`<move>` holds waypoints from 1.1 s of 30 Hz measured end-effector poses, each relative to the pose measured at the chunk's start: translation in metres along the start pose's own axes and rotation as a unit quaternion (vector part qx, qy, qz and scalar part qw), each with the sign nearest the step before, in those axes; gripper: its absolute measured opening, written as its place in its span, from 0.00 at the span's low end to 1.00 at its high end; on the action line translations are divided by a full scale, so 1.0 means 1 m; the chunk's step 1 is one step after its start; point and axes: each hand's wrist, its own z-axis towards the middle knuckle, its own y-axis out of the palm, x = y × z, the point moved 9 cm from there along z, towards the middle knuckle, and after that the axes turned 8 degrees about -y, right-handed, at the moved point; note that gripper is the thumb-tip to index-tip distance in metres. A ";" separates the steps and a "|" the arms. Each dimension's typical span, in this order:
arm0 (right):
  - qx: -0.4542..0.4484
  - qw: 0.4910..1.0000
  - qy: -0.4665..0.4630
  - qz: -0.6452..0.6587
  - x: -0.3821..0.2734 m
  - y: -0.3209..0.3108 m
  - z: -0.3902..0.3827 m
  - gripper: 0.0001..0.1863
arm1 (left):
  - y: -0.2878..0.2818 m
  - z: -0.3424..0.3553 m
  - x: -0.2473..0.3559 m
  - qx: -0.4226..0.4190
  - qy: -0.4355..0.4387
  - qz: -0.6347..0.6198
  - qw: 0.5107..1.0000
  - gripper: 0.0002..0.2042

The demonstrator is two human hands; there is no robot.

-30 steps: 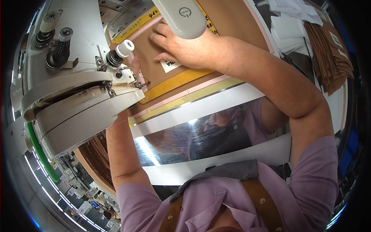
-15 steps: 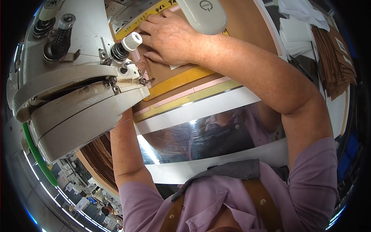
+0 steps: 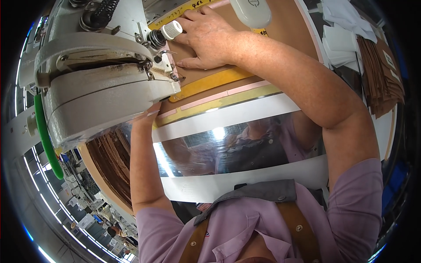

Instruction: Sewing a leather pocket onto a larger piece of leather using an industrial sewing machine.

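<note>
My right hand (image 3: 206,38) lies palm down on a brown sheet (image 3: 289,33), with its fingers spread and the thumb stretched toward the sewing machine (image 3: 109,92). Nothing shows in its grasp. A yellow strip (image 3: 210,84) crosses the sheet just below this hand, and a marked yellow strip (image 3: 177,14) lies beyond the fingertips. Pink strips (image 3: 228,93) run along the sheet's near side. On the left, my left hand (image 3: 151,111) passes behind the machine's head; only the wrist area shows and its fingers are hidden.
A white lamp-like device (image 3: 252,13) hangs over the sheet. A shiny metal plate (image 3: 237,151) lies between my arms. Stacked brown pieces (image 3: 379,74) and white sheets (image 3: 340,46) sit at right. A green curved bar (image 3: 46,136) is at far left, near dark brown material (image 3: 112,168).
The view has shifted, so the machine appears farther right. My right thumb is now spread farther from the fingers. A pale slip beneath that hand has gone out of sight.
</note>
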 end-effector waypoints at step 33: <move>-0.024 0.997 -0.067 0.038 -0.011 0.000 -0.016 0.42 | -0.017 -0.056 0.118 0.141 0.123 0.032 0.982 0.24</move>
